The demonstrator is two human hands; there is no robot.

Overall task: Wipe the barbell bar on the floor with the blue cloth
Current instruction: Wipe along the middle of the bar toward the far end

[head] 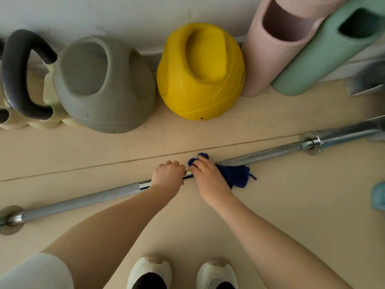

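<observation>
Barbell bar point(270, 154) lies on floor point(291, 205), running left-near to right-far. Left hand point(167, 174) curled round bar at mid-length, steadying. Right hand point(205, 173) just beside it, fingers clamping blue cloth point(235, 175) onto bar. Advice: keep cloth wrapped round shaft, press firmly, slide rightward toward collar point(311, 142), hold bar against rolling.

white sleeve point(37, 272) — white shoes point(150, 270)

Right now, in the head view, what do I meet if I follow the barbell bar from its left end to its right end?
Left collar → bare grey shaft → left hand → right hand → blue cloth → knurled shaft → right collar → sleeve.
</observation>
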